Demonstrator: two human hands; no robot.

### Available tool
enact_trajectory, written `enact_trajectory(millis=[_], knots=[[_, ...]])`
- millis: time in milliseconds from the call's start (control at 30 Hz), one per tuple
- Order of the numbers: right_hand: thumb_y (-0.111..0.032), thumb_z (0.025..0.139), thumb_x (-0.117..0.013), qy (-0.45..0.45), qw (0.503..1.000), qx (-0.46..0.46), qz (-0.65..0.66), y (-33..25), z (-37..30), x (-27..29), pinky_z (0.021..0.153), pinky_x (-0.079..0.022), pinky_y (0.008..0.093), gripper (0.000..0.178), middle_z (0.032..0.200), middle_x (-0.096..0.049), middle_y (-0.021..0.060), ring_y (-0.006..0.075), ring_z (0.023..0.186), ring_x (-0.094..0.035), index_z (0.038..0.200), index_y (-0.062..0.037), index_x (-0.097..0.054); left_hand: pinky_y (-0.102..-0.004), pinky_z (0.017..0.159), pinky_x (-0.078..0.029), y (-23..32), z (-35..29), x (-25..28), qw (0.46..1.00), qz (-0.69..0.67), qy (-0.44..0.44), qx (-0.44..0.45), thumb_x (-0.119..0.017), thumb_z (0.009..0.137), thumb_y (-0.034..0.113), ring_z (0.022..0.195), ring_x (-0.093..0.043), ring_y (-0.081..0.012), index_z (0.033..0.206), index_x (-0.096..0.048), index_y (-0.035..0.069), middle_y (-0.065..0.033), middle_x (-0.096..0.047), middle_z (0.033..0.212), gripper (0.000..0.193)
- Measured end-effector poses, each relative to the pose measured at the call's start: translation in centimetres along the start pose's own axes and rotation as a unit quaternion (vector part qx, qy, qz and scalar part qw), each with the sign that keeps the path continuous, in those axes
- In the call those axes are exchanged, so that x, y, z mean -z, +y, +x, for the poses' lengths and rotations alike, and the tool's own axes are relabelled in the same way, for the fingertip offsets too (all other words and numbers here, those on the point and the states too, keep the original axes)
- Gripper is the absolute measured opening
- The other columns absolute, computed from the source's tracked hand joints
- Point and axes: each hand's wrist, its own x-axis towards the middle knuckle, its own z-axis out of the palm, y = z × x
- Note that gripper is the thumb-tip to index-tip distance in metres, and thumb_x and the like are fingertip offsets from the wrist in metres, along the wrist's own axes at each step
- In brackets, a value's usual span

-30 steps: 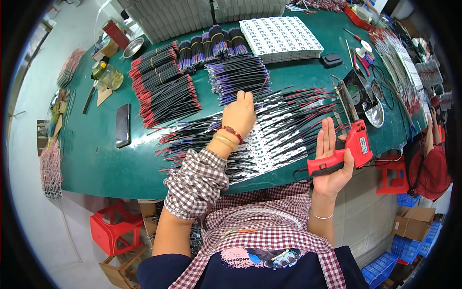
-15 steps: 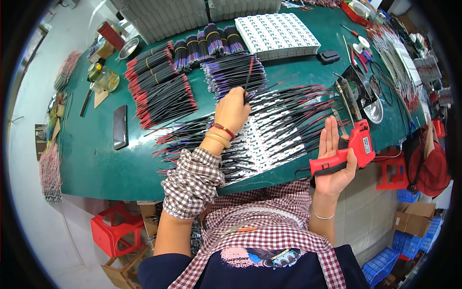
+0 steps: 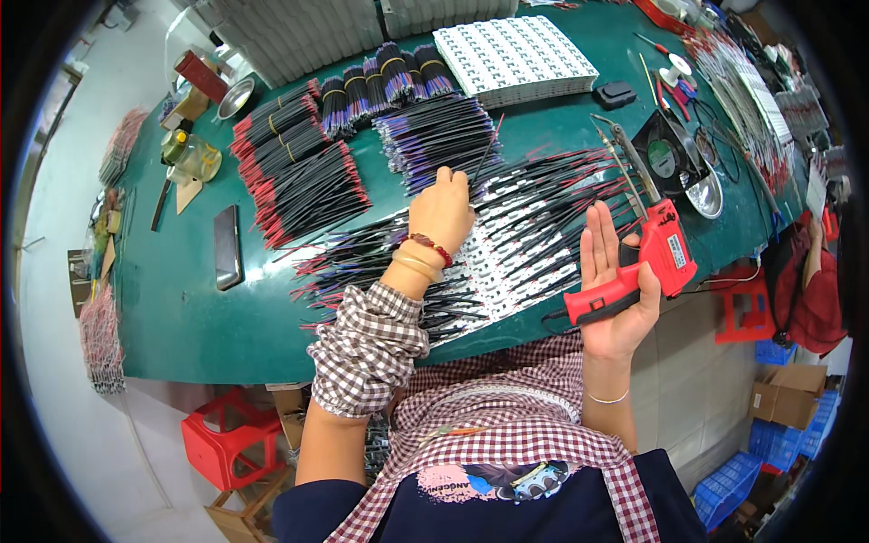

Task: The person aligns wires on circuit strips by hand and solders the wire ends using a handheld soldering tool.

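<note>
The back of my left grip (image 3: 441, 215) hides its own fingertips, so I can't make out the lower end of the wire (image 3: 490, 149) it pinches; only the dark upper length shows, slanting up toward 1 o'clock. Beneath that grip, much of the white board (image 3: 493, 262) is covered by crisscrossing dark leads (image 3: 552, 213), and their joints are too small to read. The grey stacks (image 3: 299, 36) beyond 11 o'clock are cut off by the top edge. Counting from the board, which lies on the bench (image 3: 190, 317) right before me, my right grip (image 3: 614, 308) is near 4 o'clock: fingers straight and loose, thumb folded over the handle of the red soldering gun (image 3: 670, 249), keeping it across my palm. Its metal tip end points up toward 11 o'clock, near the black fan (image 3: 665, 149) at 2. Purple-ended wires (image 3: 425, 149) lie at 11, red-ended wires (image 3: 312, 195) at 10, the phone (image 3: 228, 247) at 9.
</note>
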Motion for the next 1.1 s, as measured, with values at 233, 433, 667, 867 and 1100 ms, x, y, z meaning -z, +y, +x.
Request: enact_trajectory(millis=[233,433,667,867,1100], knots=[[-0.018,0.088,-0.055,0.011,1.000,0.016,0.001,-0.5,-0.2,0.4,0.115,-0.024,0.0429,0.028,0.142,-0.030,0.0318,0.0373,0.137,-0.028,0.110,-0.0036,-0.046,-0.0434,0.060,-0.052,1.0,0.2,-0.2,0.996,0.044,-0.010,-0.075,-0.059,0.075,0.004,0.073,-0.063,-0.0348,0.092,-0.048,0.002,-0.0167,-0.056,0.090,0.021],[-0.017,0.087,-0.055,-0.001,1.000,0.021,-0.013,-0.9,-0.5,0.1,0.115,-0.024,0.0431,0.029,0.142,-0.030,0.0312,0.0374,0.137,-0.027,0.111,-0.0037,-0.047,-0.0429,0.060,-0.052,1.4,0.2,-0.8,0.997,0.058,0.024,-0.045,-0.063,0.072,0.005,0.073,-0.063,-0.0344,0.090,-0.049,0.001,-0.0174,-0.057,0.089,0.024],[-0.017,0.087,-0.055,-0.004,0.999,-0.002,0.038,-0.3,-0.2,-1.3,0.115,-0.024,0.0439,0.033,0.143,-0.028,0.0311,0.0383,0.138,-0.025,0.115,-0.0017,-0.045,-0.0255,0.066,-0.044,-1.5,-1.7,4.5,0.933,-0.358,0.030,0.038,-0.060,0.078,0.002,0.072,-0.055,-0.0115,0.085,-0.057,0.001,-0.0067,-0.061,0.081,0.008],[-0.011,0.090,-0.054,-0.007,0.978,-0.176,0.114,8.9,1.9,-3.5,0.111,-0.031,0.0411,0.030,0.137,-0.041,0.0232,0.0313,0.134,-0.036,0.115,0.0020,-0.046,-0.0210,0.063,-0.044,-4.1,-7.7,11.7,0.898,-0.418,0.071,0.119,-0.053,0.086,-0.001,0.069,-0.056,-0.0070,0.085,-0.050,0.001,-0.0058,-0.065,0.077,0.003],[-0.019,0.086,-0.061,0.031,0.959,-0.281,0.018,17.5,1.9,-2.3,0.067,-0.046,0.0235,0.035,0.104,-0.055,0.0033,0.0113,0.089,-0.052,0.116,-0.0044,-0.050,-0.0402,0.060,-0.048,-2.5,-12.3,14.3,0.953,0.036,0.201,0.225,-0.063,0.080,0.004,0.071,-0.063,-0.0353,0.084,-0.058,0.003,-0.0146,-0.065,0.075,0.006]])
